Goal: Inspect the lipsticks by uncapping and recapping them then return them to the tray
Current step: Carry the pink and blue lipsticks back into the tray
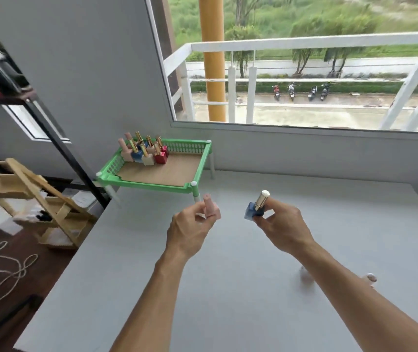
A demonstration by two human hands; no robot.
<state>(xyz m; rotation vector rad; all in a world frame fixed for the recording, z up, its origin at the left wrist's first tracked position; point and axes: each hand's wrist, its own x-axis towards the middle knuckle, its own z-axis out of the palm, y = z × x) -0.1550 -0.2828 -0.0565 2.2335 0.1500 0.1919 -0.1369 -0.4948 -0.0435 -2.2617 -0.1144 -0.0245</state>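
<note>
My left hand (191, 226) grips a pale pink lipstick (211, 209), upright, held above the white table. My right hand (282, 223) holds a lipstick with a blue square base and a gold tube (257, 207), tilted slightly left. The two hands are side by side, apart from each other. Behind them stands a green tray (149, 185) on short legs, with several lipsticks (145, 151) clustered in its far left corner: pink, blue, cream and red bases with gold tubes.
The white table (228, 275) runs to a grey wall and a large window. A small pinkish object (370, 278) lies on the table behind my right forearm. A wooden frame (32, 196) and rope (2, 265) are on the floor at left.
</note>
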